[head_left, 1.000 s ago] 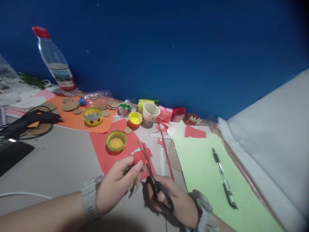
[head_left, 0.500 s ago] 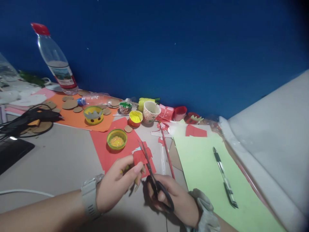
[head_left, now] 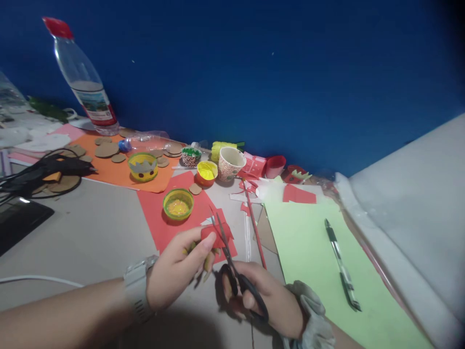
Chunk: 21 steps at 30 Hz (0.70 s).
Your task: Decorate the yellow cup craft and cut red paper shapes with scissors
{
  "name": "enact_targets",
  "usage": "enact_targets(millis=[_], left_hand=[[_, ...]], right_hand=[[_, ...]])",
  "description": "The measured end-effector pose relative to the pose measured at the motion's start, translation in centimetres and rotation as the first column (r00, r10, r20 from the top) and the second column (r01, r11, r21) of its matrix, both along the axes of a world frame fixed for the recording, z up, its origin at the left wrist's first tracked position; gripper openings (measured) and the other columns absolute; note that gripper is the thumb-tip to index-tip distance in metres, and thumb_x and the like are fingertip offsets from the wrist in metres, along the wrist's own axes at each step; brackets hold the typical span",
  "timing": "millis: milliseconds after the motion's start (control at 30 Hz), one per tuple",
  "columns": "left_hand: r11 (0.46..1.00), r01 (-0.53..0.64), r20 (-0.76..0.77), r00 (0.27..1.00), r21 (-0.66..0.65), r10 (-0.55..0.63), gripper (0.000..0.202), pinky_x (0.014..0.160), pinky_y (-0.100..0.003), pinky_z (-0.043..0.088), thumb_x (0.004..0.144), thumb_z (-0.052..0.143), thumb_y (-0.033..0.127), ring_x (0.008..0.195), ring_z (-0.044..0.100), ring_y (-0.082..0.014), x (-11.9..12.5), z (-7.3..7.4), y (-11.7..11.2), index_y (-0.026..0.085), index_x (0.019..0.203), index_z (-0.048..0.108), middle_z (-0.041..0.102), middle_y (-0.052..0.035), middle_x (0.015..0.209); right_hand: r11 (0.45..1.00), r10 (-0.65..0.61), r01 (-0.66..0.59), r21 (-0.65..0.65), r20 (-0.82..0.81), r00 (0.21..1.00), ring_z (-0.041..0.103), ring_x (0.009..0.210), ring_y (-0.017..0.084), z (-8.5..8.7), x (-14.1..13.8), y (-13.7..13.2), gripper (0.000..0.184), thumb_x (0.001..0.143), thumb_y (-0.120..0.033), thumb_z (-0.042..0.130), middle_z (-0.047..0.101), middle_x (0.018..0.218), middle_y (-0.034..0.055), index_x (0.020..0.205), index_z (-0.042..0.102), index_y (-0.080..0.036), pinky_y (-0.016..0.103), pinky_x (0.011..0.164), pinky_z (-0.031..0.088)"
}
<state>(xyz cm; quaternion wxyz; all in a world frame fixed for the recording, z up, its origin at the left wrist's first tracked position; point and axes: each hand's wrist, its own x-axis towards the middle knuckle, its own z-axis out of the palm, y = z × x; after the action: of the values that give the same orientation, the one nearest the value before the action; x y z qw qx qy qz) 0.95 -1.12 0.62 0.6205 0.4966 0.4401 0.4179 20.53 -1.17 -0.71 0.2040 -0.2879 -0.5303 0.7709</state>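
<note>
With your left hand pinching the small red paper piece and your right hand gripping the black scissors, turn the paper, not the blades, and cut in short snips.

1. The scissors now stand with blades parted wider than before, angled up from the right hand.
2. The red paper piece pinched by the left hand sits closer between those blades.
</note>
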Motion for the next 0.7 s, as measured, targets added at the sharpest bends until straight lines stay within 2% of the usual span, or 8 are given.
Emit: enact_targets(millis=[467, 700], left_hand=[[0.999, 0.040, -0.065, 0.997, 0.031, -0.038, 0.047, 0.050, -0.023, 0.035, 0.097, 0.040, 0.047, 0.048, 0.044, -0.0088, -0.09, 0.05, 0.15, 0.018, 0.061, 0.048, 0.050, 0.0028, 0.053], [0.999, 0.040, -0.039, 0.998, 0.031, -0.039, 0.047, 0.048, -0.022, 0.036, 0.097, 0.041, 0.048, 0.045, 0.044, -0.0085, 0.02, -0.09, 0.09, 0.018, 0.062, 0.048, 0.050, 0.0031, 0.051]], right_hand=[[0.999, -0.022, 0.020, 0.035, 0.056, 0.998, 0.041, 0.051, 0.008, 0.75, -0.21, 0.01, 0.061, 0.073, -0.075, 0.061, 0.049, 0.062, -0.0012, 0.075, 0.051, -0.014, 0.021, 0.047, 0.033], [1.000, -0.001, 0.000, 0.020, 0.043, 0.999, 0.041, 0.052, 0.009, 0.39, -0.08, 0.12, 0.058, 0.073, -0.071, 0.065, 0.048, 0.061, -0.0019, 0.075, 0.052, -0.015, 0.021, 0.048, 0.035]])
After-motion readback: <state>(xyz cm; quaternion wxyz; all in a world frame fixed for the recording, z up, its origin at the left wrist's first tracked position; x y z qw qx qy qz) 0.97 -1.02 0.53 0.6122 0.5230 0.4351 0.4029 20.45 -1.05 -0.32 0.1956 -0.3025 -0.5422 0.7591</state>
